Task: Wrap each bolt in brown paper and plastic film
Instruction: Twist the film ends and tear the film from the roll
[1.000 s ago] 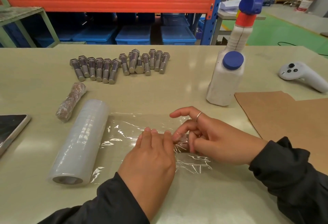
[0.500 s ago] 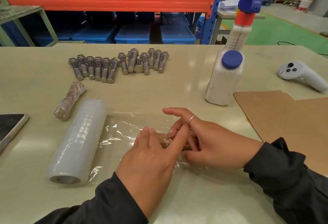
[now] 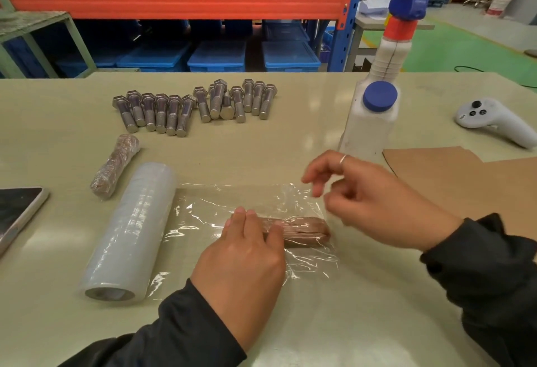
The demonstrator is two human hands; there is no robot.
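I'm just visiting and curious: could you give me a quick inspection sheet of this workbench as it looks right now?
Surface: pale green table, glossy, no spills seen.
Job's things: paper-wrapped bolt lying on a sheet of plastic film drawn from the film roll; one finished wrapped bolt left of the roll; bare bolts in a row at the back; brown paper at right.
Clutter: white bottle, white controller, phone at left edge.
Hands: left hand presses on the bolt; right hand raised above the film, blurred.
Cables: one dark cable on the green floor.
Surroundings: shelving with blue bins.
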